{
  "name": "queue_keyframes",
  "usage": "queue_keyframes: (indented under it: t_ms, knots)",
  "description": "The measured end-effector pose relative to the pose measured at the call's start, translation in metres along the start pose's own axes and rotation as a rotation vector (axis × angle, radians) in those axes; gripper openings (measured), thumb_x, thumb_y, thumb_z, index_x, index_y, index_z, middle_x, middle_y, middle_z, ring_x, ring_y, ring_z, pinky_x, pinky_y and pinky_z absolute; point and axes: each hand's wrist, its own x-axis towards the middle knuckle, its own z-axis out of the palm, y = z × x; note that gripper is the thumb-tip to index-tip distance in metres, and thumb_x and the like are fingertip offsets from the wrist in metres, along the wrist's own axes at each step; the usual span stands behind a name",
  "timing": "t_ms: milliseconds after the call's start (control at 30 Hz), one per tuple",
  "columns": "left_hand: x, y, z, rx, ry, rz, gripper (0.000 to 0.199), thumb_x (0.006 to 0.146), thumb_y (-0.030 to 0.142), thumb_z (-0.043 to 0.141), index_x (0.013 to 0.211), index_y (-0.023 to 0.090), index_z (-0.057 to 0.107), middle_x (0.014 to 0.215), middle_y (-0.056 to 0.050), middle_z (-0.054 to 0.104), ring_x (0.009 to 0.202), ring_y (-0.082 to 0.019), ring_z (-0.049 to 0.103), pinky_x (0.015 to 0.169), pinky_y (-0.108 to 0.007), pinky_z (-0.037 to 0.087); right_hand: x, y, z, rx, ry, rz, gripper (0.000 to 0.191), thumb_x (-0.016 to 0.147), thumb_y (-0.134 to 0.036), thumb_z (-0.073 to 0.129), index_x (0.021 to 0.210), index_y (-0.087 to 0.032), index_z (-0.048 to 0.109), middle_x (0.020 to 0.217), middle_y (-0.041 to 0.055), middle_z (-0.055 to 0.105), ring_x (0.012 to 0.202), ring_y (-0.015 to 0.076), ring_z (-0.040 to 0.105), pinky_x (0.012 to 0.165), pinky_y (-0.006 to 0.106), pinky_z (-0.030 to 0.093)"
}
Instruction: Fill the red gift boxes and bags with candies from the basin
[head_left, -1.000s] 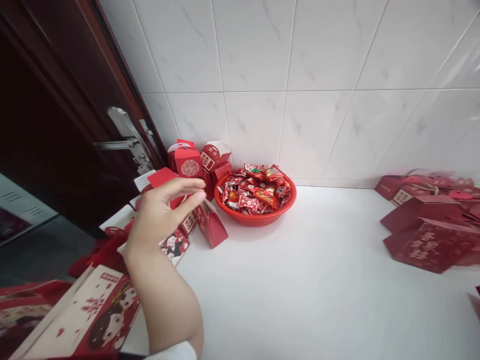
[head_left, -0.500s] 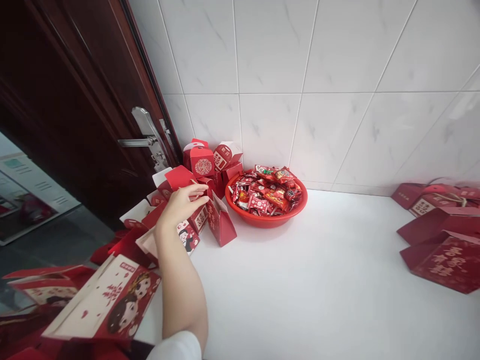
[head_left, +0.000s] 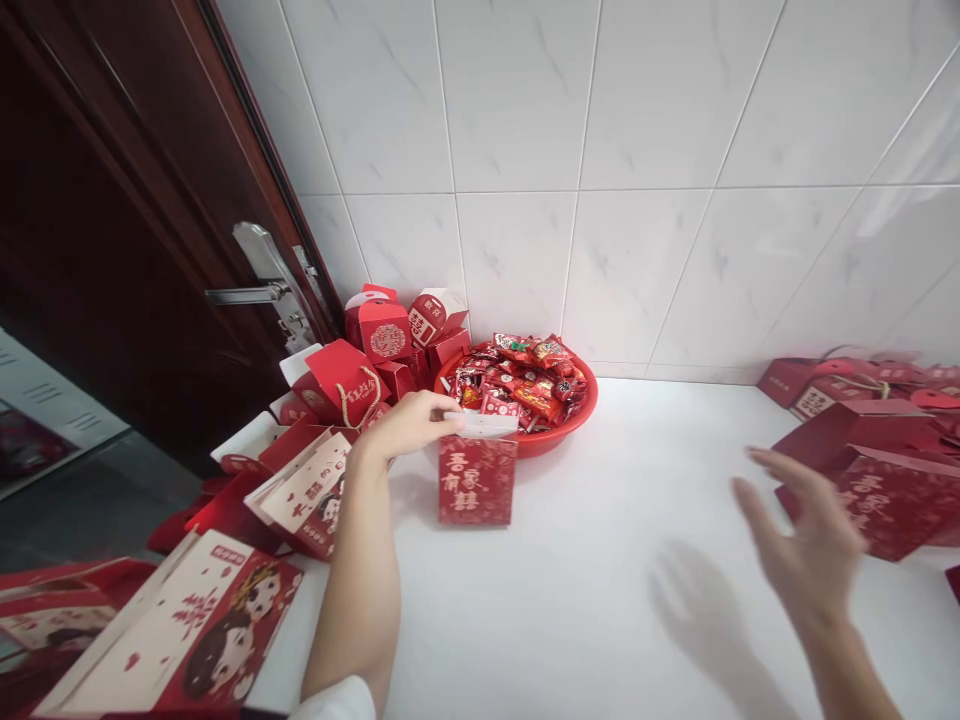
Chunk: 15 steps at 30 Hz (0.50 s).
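Note:
My left hand (head_left: 412,425) pinches the top edge of a dark red box (head_left: 477,482) with pale characters on its front. The box is upright at the table's centre left, its white top flap showing, just in front of a red bowl (head_left: 574,428) heaped with wrapped sweets (head_left: 536,385). Over the table on the right, my right hand (head_left: 806,540) is held with fingers apart and nothing in it. Its shadow falls on the white top, and dark red boxes (head_left: 892,500) are close beside it.
Red and cream gift boxes (head_left: 180,620) crowd the left side of the white table (head_left: 592,600). Behind them is a dark door with a metal handle (head_left: 251,294). A tiled wall (head_left: 517,110) borders the back. More red boxes (head_left: 825,385) stand at the back right.
My left hand has moved right, bringing a dark red box away from the left pile to the front of the bowl. My right hand has come into view. The view has shifted slightly right.

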Motion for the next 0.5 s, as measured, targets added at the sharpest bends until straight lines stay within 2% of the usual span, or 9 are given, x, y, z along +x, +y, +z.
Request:
queue_keyframes:
  t_ms: [100,167,233,267,333,400,433,467,500]
  knots:
    - [0.000,0.032,0.021,-0.001,-0.073,0.147,0.030,0.084,0.040,0.054,0.086,0.018,0.074,0.082,-0.002,0.074,0.078,-0.022,0.066,0.070,-0.028,0.045,-0.021,-0.033,0.040,0.233,-0.338,-0.068,0.038,0.094,-0.044,0.064,0.124,-0.023,0.060,0.123,0.0127,0.070,0.108,0.0286,0.070,0.092,0.045,0.058]
    - [0.002,0.049,0.039,-0.052,-0.085,0.214,0.028,0.087,0.037,0.054,0.087,0.017,0.073,0.085,-0.002,0.074,0.078,-0.020,0.065,0.072,-0.027,0.046,-0.035,-0.050,0.056,0.322,-0.532,-0.069,0.061,0.091,-0.049,0.068,0.142,-0.024,0.047,0.140,0.0152,0.061,0.120,0.0308,0.065,0.097,0.047,0.057]
    - [0.004,0.061,0.057,-0.122,-0.086,0.284,0.026,0.089,0.037,0.055,0.093,0.019,0.073,0.090,-0.002,0.074,0.079,-0.018,0.065,0.075,-0.026,0.048,-0.044,-0.058,0.066,0.394,-0.643,-0.039,0.082,0.087,-0.052,0.071,0.154,-0.026,0.031,0.153,0.0164,0.048,0.133,0.0329,0.057,0.104,0.050,0.053]
    - [0.003,0.064,0.065,-0.163,-0.043,0.295,0.026,0.089,0.039,0.057,0.097,0.020,0.071,0.096,-0.002,0.074,0.079,-0.017,0.064,0.076,-0.027,0.049,-0.048,-0.059,0.070,0.425,-0.673,-0.013,0.089,0.086,-0.052,0.072,0.157,-0.028,0.024,0.157,0.0165,0.043,0.136,0.0331,0.054,0.107,0.050,0.051]
    - [-0.004,0.070,0.081,-0.218,0.119,0.275,0.030,0.086,0.046,0.062,0.101,0.020,0.067,0.100,-0.004,0.070,0.075,-0.015,0.062,0.075,-0.028,0.052,-0.053,-0.055,0.074,0.471,-0.691,0.050,0.095,0.086,-0.051,0.073,0.159,-0.030,0.016,0.160,0.0165,0.038,0.138,0.0329,0.052,0.109,0.051,0.050]
    - [-0.020,0.075,0.100,-0.223,0.314,0.253,0.031,0.089,0.050,0.056,0.093,0.021,0.063,0.089,-0.004,0.066,0.069,-0.015,0.058,0.073,-0.030,0.052,-0.056,-0.049,0.076,0.496,-0.678,0.103,0.097,0.087,-0.051,0.072,0.160,-0.032,0.011,0.159,0.0168,0.038,0.136,0.0330,0.054,0.108,0.051,0.051]
    - [-0.030,0.077,0.114,-0.215,0.345,0.278,0.030,0.091,0.049,0.052,0.085,0.022,0.062,0.080,-0.004,0.063,0.066,-0.015,0.056,0.071,-0.030,0.052,-0.058,-0.046,0.077,0.503,-0.663,0.120,0.097,0.087,-0.050,0.072,0.161,-0.032,0.010,0.159,0.0170,0.038,0.136,0.0334,0.054,0.107,0.052,0.051]
    - [-0.041,0.079,0.130,-0.207,0.286,0.356,0.030,0.091,0.047,0.051,0.079,0.022,0.060,0.074,-0.003,0.061,0.064,-0.015,0.055,0.068,-0.029,0.052,-0.059,-0.044,0.078,0.508,-0.643,0.132,0.097,0.088,-0.049,0.071,0.161,-0.032,0.010,0.158,0.0172,0.039,0.135,0.0335,0.054,0.106,0.052,0.051]
    - [-0.052,0.080,0.150,-0.199,0.164,0.479,0.027,0.091,0.044,0.052,0.078,0.023,0.061,0.072,-0.003,0.062,0.063,-0.015,0.056,0.066,-0.029,0.052,-0.060,-0.043,0.079,0.511,-0.625,0.138,0.095,0.089,-0.048,0.070,0.161,-0.031,0.010,0.157,0.0173,0.040,0.135,0.0334,0.054,0.106,0.051,0.052]
